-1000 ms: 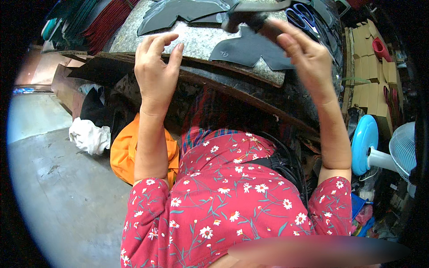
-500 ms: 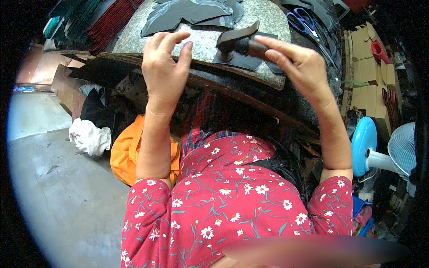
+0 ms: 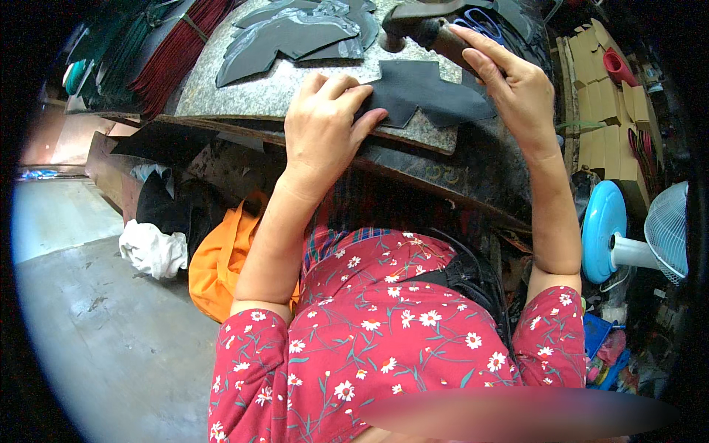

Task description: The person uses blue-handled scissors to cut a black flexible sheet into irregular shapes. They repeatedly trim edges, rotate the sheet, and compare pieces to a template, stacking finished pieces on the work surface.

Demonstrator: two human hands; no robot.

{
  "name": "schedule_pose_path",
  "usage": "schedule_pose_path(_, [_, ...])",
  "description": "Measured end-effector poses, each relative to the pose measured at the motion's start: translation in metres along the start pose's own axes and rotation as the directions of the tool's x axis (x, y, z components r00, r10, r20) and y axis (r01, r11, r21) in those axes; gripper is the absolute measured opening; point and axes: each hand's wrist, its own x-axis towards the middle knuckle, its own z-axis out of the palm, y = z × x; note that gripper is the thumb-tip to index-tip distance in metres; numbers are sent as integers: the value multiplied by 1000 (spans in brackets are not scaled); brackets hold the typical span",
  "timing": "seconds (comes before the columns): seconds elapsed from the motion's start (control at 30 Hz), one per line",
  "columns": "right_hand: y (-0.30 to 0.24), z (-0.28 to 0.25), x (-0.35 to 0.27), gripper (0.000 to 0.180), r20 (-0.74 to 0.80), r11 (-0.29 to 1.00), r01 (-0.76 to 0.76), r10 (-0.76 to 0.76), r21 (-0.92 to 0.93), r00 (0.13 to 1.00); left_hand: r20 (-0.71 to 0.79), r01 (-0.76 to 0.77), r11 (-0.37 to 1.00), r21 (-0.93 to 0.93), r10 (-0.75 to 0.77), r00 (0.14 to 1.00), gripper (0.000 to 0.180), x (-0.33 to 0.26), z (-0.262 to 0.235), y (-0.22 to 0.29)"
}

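Note:
My right hand [image 3: 521,100] is closed round the handle of a hammer [image 3: 436,29], its dark metal head raised above the stone slab [image 3: 251,100]. Beneath it lies a flat black cut piece of leather-like sheet [image 3: 428,92] with a notch in its near edge. At the left end of that piece is my left hand [image 3: 325,122], its fingers curled and its thumb and forefinger on the edge. Farther back on the slab rests a pile of similar black pieces [image 3: 295,37] with greyish, smeared borders.
Bundles of dark red strips [image 3: 166,63] and dark green strips [image 3: 122,55] lie at the far left. Blue-handled scissors [image 3: 484,26] sit behind the hammer. Cardboard boxes [image 3: 594,96] and a fan [image 3: 604,232] stand on the right; an orange bag [image 3: 214,266] is below the bench.
My left hand has moved right and down onto the black piece. The hammer has risen away from it, and the piece now lies more fully in view.

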Motion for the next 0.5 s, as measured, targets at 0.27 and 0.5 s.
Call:
schedule_pose_path(0.27, [28, 7, -12, 32, -1, 987, -33, 33, -159, 999, 72, 47, 999, -24, -46, 996, 37, 3, -2, 3])
schedule_pose_path(0.5, [69, -5, -27, 33, -132, 970, -209, 192, -124, 972, 136, 117, 993, -33, -112, 984, 46, 4, -6, 1])
